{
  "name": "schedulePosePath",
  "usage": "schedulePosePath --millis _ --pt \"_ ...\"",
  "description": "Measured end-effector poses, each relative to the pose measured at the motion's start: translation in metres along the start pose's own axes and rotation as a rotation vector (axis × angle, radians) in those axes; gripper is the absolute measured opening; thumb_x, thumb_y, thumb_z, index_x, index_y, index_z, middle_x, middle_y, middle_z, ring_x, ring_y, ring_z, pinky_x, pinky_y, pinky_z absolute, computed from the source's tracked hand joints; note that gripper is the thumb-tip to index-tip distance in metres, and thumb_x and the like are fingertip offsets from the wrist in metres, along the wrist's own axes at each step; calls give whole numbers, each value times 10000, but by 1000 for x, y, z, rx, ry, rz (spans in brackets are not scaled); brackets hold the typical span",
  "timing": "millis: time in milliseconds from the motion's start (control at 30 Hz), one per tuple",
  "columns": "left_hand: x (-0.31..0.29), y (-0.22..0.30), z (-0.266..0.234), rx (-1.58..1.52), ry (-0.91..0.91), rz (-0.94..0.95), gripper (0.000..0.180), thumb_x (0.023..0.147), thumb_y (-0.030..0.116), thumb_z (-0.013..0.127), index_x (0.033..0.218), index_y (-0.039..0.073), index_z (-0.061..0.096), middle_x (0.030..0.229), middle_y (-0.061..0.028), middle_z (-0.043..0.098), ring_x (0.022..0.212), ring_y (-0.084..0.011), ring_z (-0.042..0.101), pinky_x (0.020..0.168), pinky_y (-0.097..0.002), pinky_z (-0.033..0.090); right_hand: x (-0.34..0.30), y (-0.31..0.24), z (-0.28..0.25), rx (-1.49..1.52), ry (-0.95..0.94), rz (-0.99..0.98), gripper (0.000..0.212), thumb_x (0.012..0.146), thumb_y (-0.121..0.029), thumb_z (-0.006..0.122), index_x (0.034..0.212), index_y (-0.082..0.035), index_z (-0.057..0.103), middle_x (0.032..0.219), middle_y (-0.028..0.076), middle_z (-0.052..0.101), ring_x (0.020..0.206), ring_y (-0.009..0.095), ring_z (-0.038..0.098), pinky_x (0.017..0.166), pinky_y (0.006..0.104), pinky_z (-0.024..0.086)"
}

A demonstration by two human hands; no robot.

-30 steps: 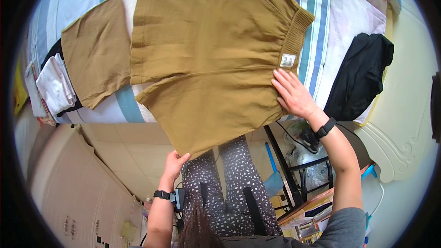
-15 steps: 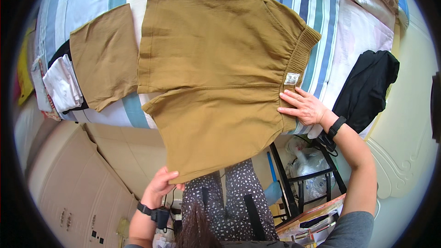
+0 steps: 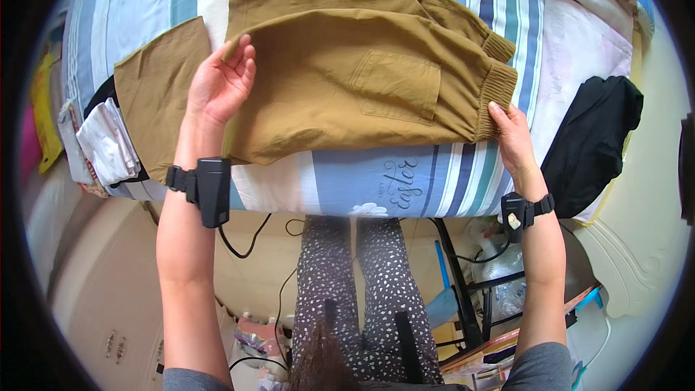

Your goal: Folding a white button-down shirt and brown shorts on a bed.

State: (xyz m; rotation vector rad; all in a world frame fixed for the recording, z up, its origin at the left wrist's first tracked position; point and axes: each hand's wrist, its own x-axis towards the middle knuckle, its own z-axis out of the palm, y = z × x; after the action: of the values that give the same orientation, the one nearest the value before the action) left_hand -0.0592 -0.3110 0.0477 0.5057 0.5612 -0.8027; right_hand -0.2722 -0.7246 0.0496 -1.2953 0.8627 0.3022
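Near edge of striped bed cover (image 3: 347,174): dark cursive lettering (image 3: 399,181). Beyond, right hand (image 3: 514,139), partly closed, pinching ribbed waistband (image 3: 496,90). Farther, left hand (image 3: 221,87), palm up, half curled, pinching leg hem (image 3: 231,49). Mustard-brown shorts (image 3: 311,76) on bed cover, folded leg over leg, pocket (image 3: 398,85) uppermost.

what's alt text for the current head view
Mustard-brown shorts are folded over on a striped bed, the left hand pinching a leg hem, the right hand gripping the waistband. A black garment lies to the right.

The shorts (image 3: 311,80) are matt, creased cloth — the waistband (image 3: 498,85) ribbed.
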Motion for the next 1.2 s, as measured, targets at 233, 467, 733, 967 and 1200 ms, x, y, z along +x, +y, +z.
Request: schedulePosePath --millis 233,467,733,967,1200 --pt "4 2 27 101 -310 202 319 949 190 358 1127 -17 522 1149 -127 565 1070 -254 530 966 -391 399 -11 -5 9 -108 236 -407 261 901 -148 536 1093 28 551 1000 39 606 842 85 534 771 221 425" --pt "-34 -34 -20 1476 523 756 386 822 110 599 1184 28 493 1137 -76 533 1013 -170 518 873 -281 409 17 -5 9 48 154 -338 290 911 -181 519 1131 9 524 1016 37 599 877 77 533 804 220 418" --pt "-88 -66 6 1715 841 793 349 799 127 634 1119 29 533 927 -41 529 800 -128 482 772 -261 413 13 -13 11 61 116 -286 295 903 -138 518 1160 7 504 1056 55 591 904 92 545 811 230 427" --pt "-110 -124 34 558 751 334 295 860 139 587 1112 17 495 1010 -98 603 760 -145 614 578 -226 491 15 -9 8 -12 184 -309 274 904 -148 521 1130 6 515 1031 53 596 883 96 542 806 237 428" --pt "-101 -123 33 455 751 243 291 856 190 601 1103 65 514 941 -51 605 698 -138 613 503 -221 473 13 -9 16 -74 229 -402 275 911 -142 509 1140 10 515 1055 43 589 910 92 524 827 235 412"
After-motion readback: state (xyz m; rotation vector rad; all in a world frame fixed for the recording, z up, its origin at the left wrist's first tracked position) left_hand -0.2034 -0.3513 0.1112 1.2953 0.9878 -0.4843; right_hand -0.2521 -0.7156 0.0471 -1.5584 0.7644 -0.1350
